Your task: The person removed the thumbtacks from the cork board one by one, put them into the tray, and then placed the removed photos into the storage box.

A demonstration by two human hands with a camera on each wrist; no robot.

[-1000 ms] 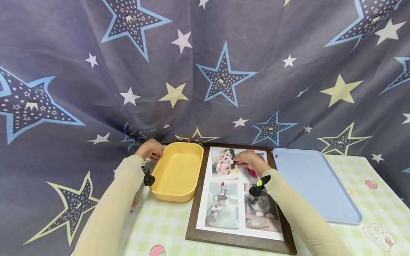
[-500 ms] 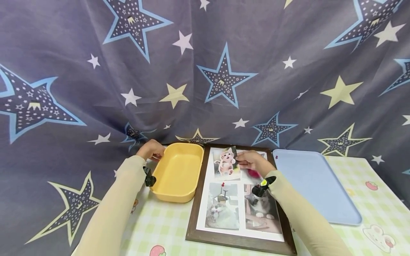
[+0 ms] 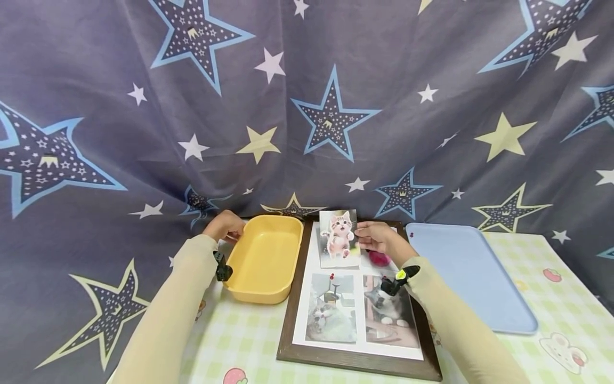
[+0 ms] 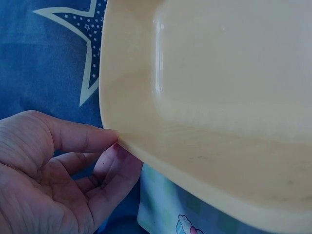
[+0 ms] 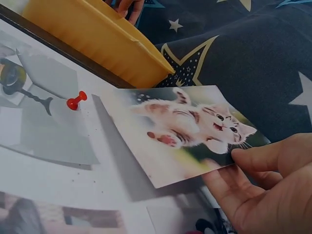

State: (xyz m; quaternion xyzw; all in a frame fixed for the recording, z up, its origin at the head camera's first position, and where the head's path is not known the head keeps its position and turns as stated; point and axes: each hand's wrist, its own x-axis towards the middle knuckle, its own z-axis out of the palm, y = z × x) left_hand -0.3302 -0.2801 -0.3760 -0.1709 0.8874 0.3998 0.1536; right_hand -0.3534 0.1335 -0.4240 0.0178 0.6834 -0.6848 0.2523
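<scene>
Grey-purple cloth (image 3: pixel 408 133) printed with blue-edged, white and yellow stars (image 3: pixel 331 121) fills the upper frame and left side, hanging in soft folds behind a tabletop (image 3: pixel 259 333) surfaced in pale green-and-white check with strawberry prints (image 3: pixel 552 274), under even light.

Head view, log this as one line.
left grip: pinches yellow basin | right grip: pinches kitten photo, at least partly raised off framed board | blue tray: right of board

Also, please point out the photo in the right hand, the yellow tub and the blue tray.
Photo (image 5: pixel 183 127), right wrist view, middle of its printed side.
Yellow tub (image 3: pixel 264 257), head view, bare inside bottom.
Blue tray (image 3: pixel 470 274), head view, bare flat middle.
</scene>
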